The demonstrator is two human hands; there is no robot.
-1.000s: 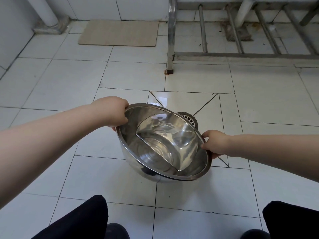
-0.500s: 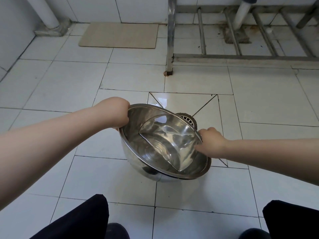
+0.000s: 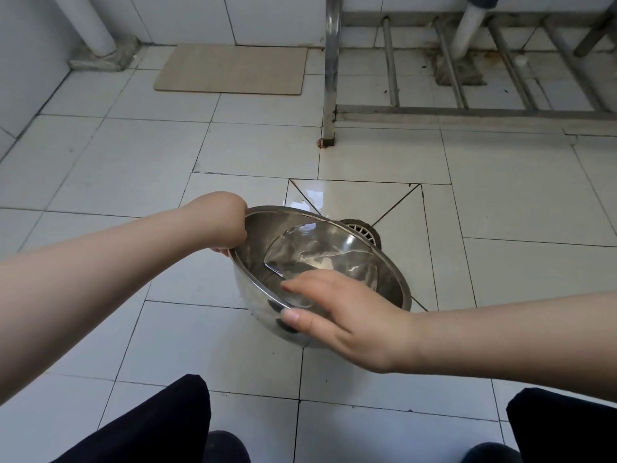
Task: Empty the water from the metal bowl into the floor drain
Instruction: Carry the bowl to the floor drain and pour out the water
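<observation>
— Floor first: what is it like?

— Pale square tiles with dark grout, meeting a white tiled wall at the far edge. A wet sheen lies on the tile just beyond the floor drain, where diagonal cuts in the tiles run in toward it.

— How many of each thing?

— One metal bowl, one drain, one beige mat by the far wall, two white pipes, one at the far left corner and one far right. Two bare hands, two dark-clad knees at the near edge.

— Where is the bowl?

— Held above the floor, tilted away, water pooled toward its far side. Its far rim covers the near part of the drain.

— And the grips?

— The left hand is clenched on the left rim. The right hand pinches the near rim, thumb outside, fingers inside.

— Anything else about?

— A steel rack leg stands beyond the drain, with low rails running right.
</observation>
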